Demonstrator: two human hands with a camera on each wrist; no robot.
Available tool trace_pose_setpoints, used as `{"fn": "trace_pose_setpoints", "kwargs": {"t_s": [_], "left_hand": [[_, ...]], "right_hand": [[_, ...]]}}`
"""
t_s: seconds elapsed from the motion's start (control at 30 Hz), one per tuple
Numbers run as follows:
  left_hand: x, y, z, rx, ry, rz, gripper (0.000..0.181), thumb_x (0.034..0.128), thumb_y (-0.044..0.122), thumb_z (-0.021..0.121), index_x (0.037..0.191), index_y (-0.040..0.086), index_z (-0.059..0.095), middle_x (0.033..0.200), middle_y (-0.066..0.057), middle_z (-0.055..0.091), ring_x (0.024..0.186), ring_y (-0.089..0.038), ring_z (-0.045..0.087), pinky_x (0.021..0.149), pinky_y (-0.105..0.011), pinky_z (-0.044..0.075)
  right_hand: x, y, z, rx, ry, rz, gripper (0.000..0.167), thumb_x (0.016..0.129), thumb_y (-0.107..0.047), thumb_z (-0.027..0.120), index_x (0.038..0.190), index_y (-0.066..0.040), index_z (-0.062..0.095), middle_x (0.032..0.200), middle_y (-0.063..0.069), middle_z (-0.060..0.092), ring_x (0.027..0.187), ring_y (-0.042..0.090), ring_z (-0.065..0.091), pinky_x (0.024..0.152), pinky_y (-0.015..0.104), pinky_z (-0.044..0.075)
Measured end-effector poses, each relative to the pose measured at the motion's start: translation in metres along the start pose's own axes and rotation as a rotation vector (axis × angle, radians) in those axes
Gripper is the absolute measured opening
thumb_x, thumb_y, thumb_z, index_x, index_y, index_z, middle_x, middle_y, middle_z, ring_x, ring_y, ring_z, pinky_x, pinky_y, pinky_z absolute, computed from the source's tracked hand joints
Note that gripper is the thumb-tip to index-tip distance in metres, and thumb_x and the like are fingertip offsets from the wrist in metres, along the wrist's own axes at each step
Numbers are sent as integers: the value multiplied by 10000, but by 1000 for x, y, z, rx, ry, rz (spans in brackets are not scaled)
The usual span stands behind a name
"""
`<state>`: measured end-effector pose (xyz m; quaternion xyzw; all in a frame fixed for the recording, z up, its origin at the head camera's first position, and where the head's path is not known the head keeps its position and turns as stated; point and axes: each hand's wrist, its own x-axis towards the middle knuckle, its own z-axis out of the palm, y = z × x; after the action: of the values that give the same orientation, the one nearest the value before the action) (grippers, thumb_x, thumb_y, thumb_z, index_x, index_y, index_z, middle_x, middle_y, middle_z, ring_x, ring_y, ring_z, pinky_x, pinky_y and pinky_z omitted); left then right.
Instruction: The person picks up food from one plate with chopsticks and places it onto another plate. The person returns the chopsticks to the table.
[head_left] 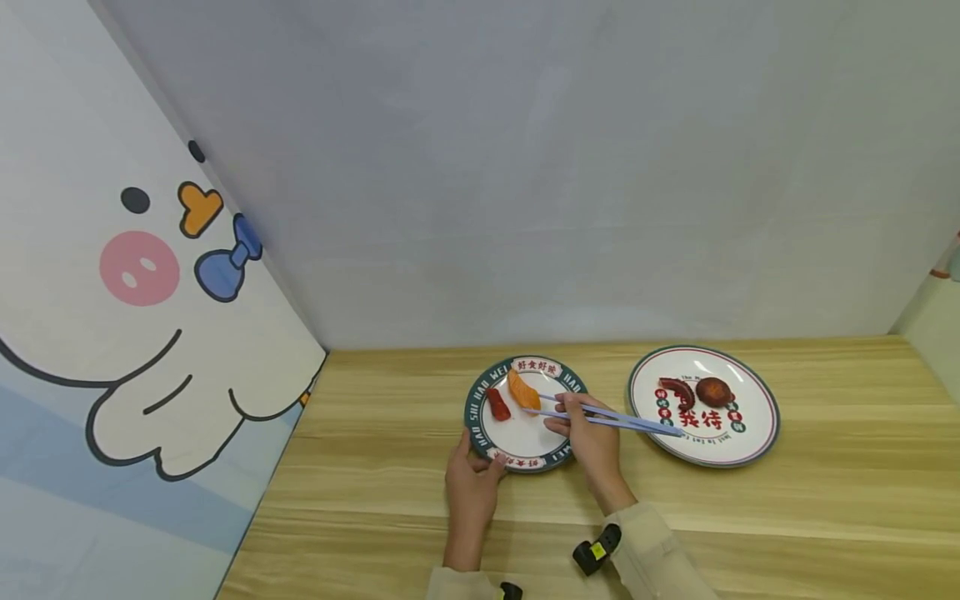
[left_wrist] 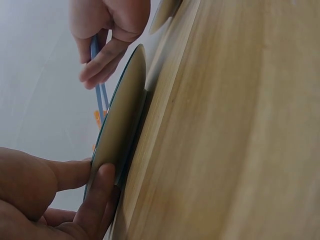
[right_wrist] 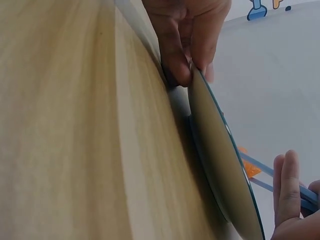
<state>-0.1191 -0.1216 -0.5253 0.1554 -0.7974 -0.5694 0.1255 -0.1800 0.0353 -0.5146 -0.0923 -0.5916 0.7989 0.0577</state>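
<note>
My left hand pinches the near-left rim of a small white plate with a dark green lettered border. In the left wrist view, the thumb is on top of the rim and fingers lie underneath. A pair of pale blue chopsticks is held in my right hand at the plate's right side. Their spread tips reach the lower right end of an orange, salmon-like piece; a firm grip on it cannot be made out. To its left on the plate lies a small dark red piece.
On the right, a larger white oval plate with red lettering bears a dark red curled tentacle-like piece and a round brown mushroom-like piece. Both plates stand on a wooden table, close to a pale cloth backdrop.
</note>
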Motion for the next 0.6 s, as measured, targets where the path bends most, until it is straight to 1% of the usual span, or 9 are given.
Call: {"fn": "trace_pose_setpoints", "kwargs": {"t_s": [0.1,0.23,0.4,0.6], "left_hand": [[0,-1,0,-5,1,-1,715,896,-59,778,1496,-200,416,1153,-305,624,812,-254,713,558,-222,541],[1,-2,1,-5,-2,-19,715,904,-52,774,1507,-187,415,1121,-282,629,807,-242,712,558,-220,542],[1,-2,2,-4,-2,-38,718,906,-53,772,1516,-175,413,1159,-290,622,820,-241,711,565,-221,547],[1,-3,2,-4,6,-36,720,899,-59,772,1513,-178,415,1215,-318,610,827,-241,704,574,-227,563]], "right_hand": [[1,1,3,-29,-2,1,301,1105,-38,509,1183,219,645,1027,265,680,743,114,767,734,252,643],[1,2,3,-57,7,9,307,1108,-55,508,1185,203,655,1072,327,671,719,72,752,727,240,640],[2,1,1,-55,28,-9,315,1111,-51,494,1185,212,653,1093,368,657,691,32,736,719,232,636],[6,2,-3,-33,43,-32,342,1115,-75,500,1176,227,647,1068,354,661,699,51,748,722,235,636]]}}
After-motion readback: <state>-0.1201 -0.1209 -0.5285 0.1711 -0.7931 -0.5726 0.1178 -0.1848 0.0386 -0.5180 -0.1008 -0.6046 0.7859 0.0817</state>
